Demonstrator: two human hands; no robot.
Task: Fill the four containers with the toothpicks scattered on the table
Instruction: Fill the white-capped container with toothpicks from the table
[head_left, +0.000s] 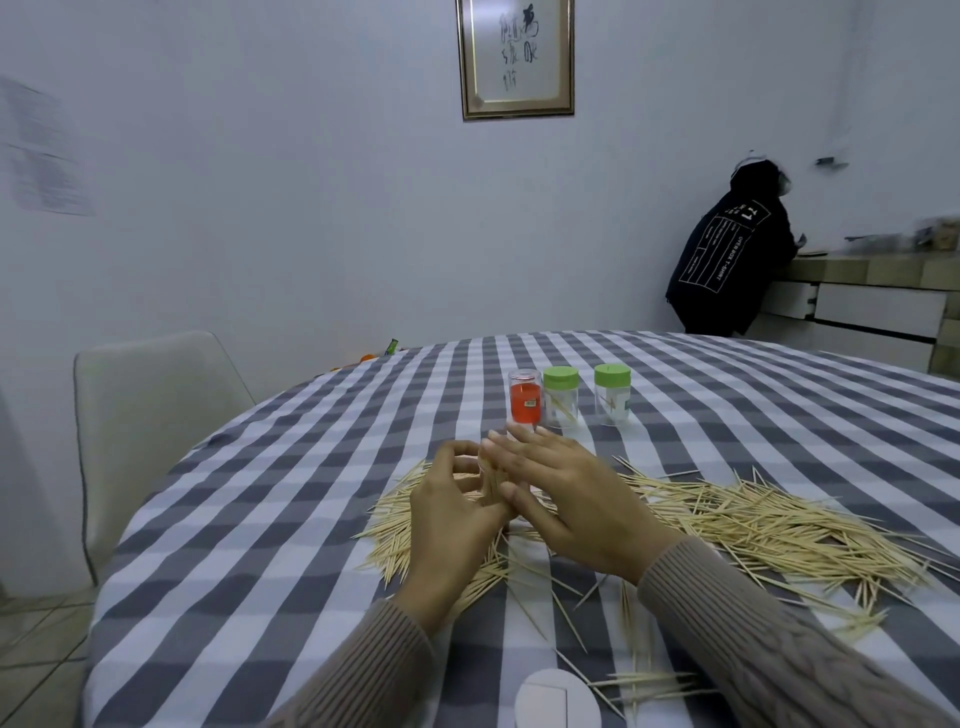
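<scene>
At frame centre we are holding a clear container (491, 475) upright in our left hand (457, 499), its grip curled round it. Our right hand (566, 499), fingers straight, is pressing beside it; loose toothpicks (753, 519) are lying lengthwise rightward on the table (311, 519).

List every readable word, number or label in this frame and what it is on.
"OVER BOX T-SHIRT": back of the black hoodie, printed sideways.
Framed calligraphy: brush characters, not legible.
Red container: small sticker, too small to read.
Papers on the left wall: blurred.
</scene>
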